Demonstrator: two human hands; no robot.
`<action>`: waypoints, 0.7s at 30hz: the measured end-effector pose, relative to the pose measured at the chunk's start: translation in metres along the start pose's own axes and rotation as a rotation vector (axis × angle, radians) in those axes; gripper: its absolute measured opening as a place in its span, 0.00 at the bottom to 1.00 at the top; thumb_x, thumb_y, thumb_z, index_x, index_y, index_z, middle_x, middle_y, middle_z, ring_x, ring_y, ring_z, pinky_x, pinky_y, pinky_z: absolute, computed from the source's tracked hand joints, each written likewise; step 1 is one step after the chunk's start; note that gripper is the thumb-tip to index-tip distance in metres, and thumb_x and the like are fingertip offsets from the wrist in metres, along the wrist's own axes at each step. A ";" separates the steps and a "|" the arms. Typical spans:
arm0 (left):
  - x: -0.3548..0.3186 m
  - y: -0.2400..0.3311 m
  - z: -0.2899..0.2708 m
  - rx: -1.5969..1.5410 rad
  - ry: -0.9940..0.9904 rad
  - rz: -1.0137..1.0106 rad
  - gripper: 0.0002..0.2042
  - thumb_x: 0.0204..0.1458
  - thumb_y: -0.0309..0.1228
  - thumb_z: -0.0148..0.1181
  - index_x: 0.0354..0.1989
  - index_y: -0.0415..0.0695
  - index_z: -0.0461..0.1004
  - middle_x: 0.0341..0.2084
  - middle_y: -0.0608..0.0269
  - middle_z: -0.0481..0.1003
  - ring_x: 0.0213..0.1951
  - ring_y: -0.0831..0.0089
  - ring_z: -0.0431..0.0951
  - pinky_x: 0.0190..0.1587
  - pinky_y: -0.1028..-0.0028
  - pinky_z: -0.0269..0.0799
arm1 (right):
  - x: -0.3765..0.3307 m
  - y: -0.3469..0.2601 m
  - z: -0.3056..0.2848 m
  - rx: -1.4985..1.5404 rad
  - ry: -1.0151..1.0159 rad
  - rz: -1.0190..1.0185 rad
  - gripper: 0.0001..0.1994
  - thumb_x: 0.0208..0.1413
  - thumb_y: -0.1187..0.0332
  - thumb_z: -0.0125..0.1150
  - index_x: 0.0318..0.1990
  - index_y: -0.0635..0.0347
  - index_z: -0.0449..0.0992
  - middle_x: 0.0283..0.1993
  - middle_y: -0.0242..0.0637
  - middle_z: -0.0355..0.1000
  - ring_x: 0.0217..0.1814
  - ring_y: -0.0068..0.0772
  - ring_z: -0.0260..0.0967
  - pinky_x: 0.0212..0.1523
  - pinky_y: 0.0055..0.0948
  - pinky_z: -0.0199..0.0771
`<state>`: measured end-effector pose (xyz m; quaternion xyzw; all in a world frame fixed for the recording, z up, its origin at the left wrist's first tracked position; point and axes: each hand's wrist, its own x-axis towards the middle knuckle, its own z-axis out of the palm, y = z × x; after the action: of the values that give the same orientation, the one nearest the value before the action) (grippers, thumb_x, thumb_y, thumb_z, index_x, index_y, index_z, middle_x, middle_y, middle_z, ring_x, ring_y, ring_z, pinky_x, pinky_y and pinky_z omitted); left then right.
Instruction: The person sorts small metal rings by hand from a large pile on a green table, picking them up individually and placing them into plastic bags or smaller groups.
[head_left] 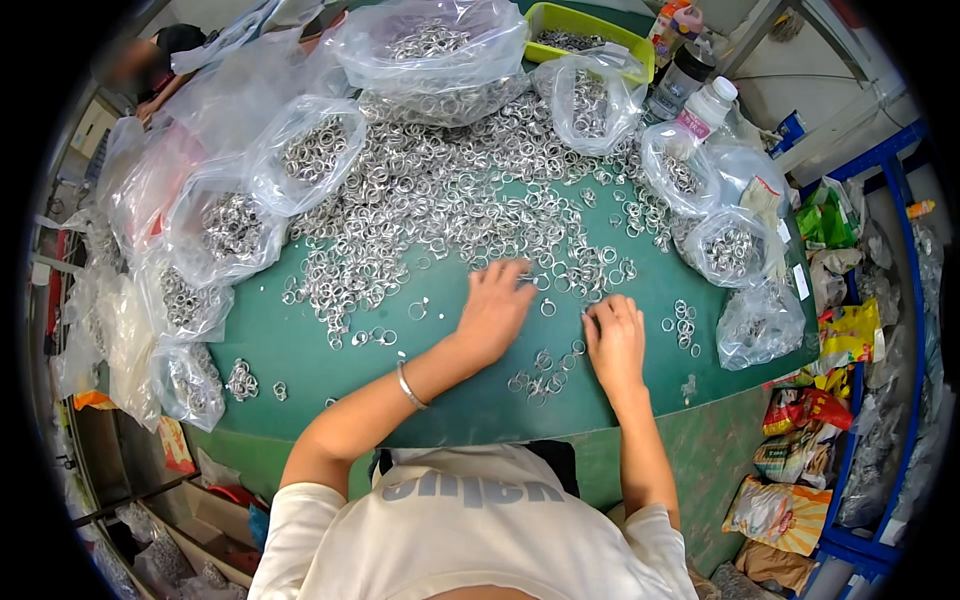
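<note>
Head view: top, clear bags (pixel 352 48) hold silver rings (pixel 432 42), a lime tray (pixel 590 20) grey pieces (pixel 566 41); loose rings (pixel 455 195) heap upper centre, facing mixed ways, long axis unclear; centre, left hand (pixel 497 308) and right hand (pixel 616 342) bend fingers, grip impossible to tell

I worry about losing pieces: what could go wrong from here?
A brush of the right hand could scatter the small ring cluster beside it. The left hand is beside the large ring pile, so a nudge might mix the groups. The nearest bag of rings at the left might tip and spill.
</note>
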<state>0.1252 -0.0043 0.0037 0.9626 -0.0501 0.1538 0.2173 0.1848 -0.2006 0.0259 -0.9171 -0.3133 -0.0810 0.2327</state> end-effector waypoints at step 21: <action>0.020 -0.009 -0.003 0.104 0.129 -0.068 0.16 0.39 0.19 0.56 0.40 0.45 0.74 0.42 0.60 0.68 0.46 0.63 0.66 0.44 0.63 0.57 | 0.026 -0.001 0.005 -0.064 0.097 -0.019 0.07 0.45 0.74 0.63 0.33 0.61 0.74 0.39 0.38 0.65 0.42 0.41 0.61 0.40 0.37 0.59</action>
<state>0.1451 0.0051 0.0092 0.9618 0.0049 0.2103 0.1751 0.2049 -0.1830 0.0299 -0.9161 -0.3076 -0.1377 0.2173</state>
